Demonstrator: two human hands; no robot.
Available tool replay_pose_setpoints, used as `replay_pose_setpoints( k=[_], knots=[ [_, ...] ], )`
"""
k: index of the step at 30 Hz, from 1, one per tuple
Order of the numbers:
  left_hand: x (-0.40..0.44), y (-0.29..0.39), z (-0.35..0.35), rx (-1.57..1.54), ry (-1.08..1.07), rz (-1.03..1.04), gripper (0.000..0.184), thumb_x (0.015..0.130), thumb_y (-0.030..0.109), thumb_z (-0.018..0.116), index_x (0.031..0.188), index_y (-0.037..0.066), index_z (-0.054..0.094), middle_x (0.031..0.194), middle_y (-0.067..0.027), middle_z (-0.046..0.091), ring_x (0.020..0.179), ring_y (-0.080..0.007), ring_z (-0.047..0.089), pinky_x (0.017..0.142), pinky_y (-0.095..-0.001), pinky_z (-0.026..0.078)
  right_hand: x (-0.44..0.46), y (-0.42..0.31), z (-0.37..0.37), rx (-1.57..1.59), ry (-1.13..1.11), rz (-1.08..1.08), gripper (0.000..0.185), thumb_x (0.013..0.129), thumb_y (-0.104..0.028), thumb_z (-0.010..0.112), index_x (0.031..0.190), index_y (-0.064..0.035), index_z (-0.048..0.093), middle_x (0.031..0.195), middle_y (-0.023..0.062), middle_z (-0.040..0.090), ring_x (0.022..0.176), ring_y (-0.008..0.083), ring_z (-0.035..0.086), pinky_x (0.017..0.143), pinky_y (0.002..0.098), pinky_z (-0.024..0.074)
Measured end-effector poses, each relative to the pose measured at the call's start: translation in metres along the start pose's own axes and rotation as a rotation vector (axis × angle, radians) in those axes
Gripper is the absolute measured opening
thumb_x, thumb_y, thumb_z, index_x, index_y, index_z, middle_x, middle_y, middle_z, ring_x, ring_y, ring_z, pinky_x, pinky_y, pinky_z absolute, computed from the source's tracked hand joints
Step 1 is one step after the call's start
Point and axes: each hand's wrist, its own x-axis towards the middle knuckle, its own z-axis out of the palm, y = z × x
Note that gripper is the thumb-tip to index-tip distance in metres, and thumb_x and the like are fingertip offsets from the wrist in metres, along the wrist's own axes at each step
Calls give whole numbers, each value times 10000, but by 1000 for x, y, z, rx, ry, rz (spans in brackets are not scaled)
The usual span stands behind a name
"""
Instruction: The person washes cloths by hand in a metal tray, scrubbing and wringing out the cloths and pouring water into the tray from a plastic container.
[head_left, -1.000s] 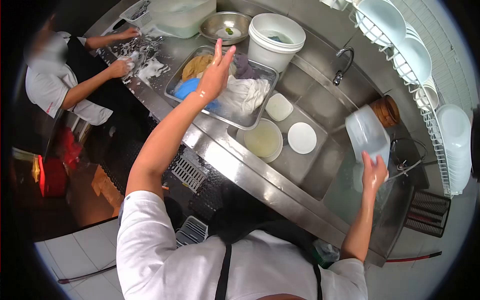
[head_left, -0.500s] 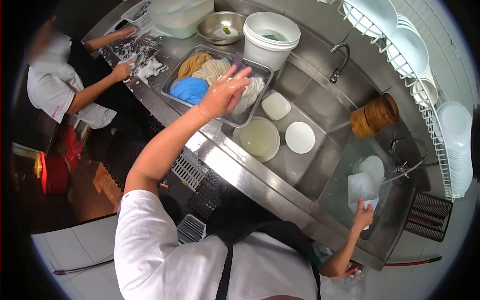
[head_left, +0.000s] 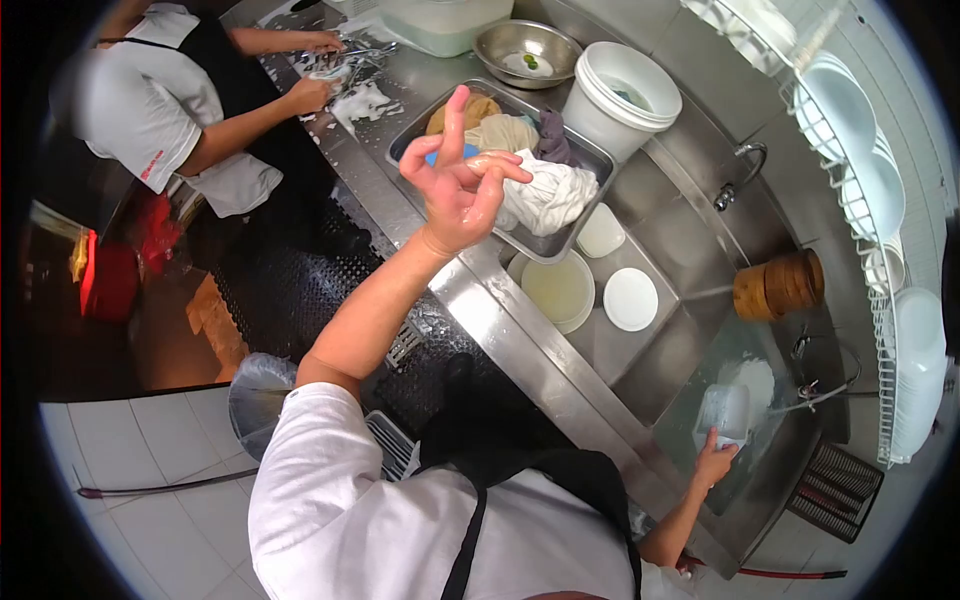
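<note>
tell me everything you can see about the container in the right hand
The container is a small, translucent whitish tub with a roughly rectangular body and rounded corners, plastic by its look. The right hand grips it at its near end, thumb on the upper side. It is over or in the water of the sink basin; whether it touches the water is unclear. A white patch shows just beyond it. Its contents, if any, can't be made out.
</note>
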Motion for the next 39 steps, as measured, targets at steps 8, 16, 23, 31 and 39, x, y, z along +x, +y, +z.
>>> replay_pose_setpoints(
  k=[8,16,23,31,39],
  knots=[
    [-9,-23,-31,-285,137,-165,626,850,-139,438,1286,96,55,1294,-488,360,1255,-321,511,794,-384,586,-12,-19,-5,-13,-39,-2,696,820,-584,650,1099,40,516,1061,262,639,999,440,618,870,476,471],
    [-2,-27,-48,-265,169,-128,656,845,-140,444,1280,182,73,1384,-498,190,934,-278,684,796,-384,577,-15,-26,-7,-40,-54,11,683,817,-578,656,1093,34,532,1061,254,642,993,438,619,870,480,469],
    [-4,-51,-61,-153,226,-135,644,821,-154,440,1252,186,105,1470,-437,90,860,-255,710,818,-386,572,-15,-13,7,-69,-56,-4,707,805,-571,667,1157,28,539,1089,240,646,1026,430,613,888,474,465],
    [-17,-94,-81,-286,449,-385,582,843,-102,451,1224,193,126,1478,-378,220,789,-256,712,575,-190,473,-8,-11,9,-64,-74,-15,722,797,-592,664,1148,27,541,1074,248,648,1019,437,614,888,478,464],
    [-21,-104,-85,-303,519,-409,602,827,-119,467,1217,198,136,1487,-381,184,788,-244,713,580,-182,476,-12,-4,15,-82,-65,-12,712,789,-595,671,1140,13,549,1064,239,656,1007,433,624,888,480,467]
  ],
)
